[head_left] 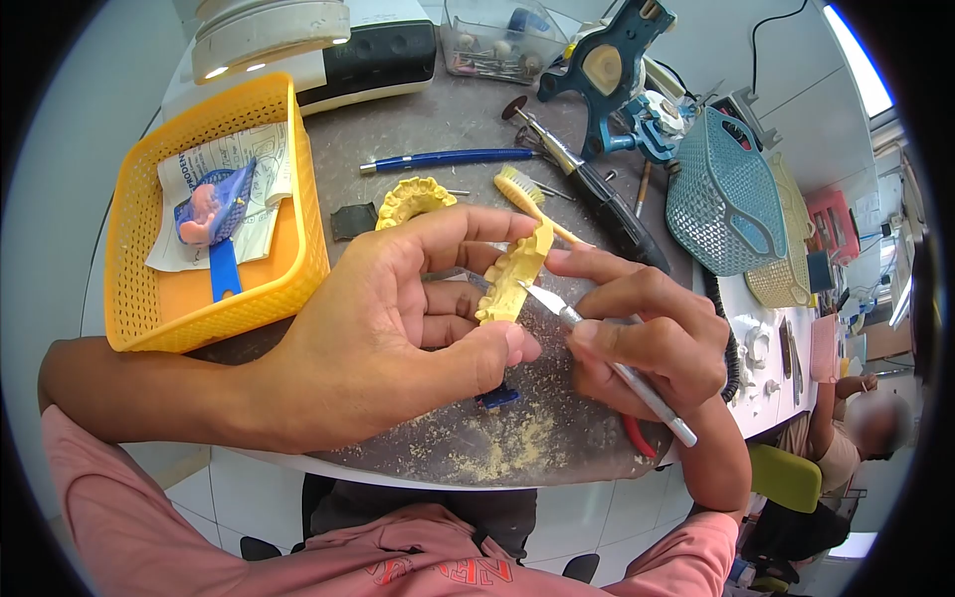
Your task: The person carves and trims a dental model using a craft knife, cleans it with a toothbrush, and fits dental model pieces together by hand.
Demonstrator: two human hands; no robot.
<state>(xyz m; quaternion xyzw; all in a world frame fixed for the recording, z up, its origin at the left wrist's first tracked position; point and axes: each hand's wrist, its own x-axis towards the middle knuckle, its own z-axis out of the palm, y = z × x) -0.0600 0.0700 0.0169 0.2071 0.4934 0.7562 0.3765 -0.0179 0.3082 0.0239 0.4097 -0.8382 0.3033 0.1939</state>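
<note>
Between the thumb and fingers of my left hand [398,328] is a yellow plaster dental model [515,274], held up over the bench with its row of teeth toward my palm. My right hand [652,333] grips a silver craft knife [637,383] like a pen. The knife's blade tip touches or nearly touches the model's lower edge; I cannot tell which. Behind my left hand a second yellow dental model [413,199] lies on the bench. Yellow shavings [507,443] are scattered on the bench below my hands.
A yellow basket [119,269] with a blue impression tray [224,261] and paper stands left. Behind lie a blue pen-like tool [448,159], a brush [522,189] and a rotary handpiece [607,199]. Farther back are a blue articulator [607,80] and a teal basket [721,199]. Another person sits far right.
</note>
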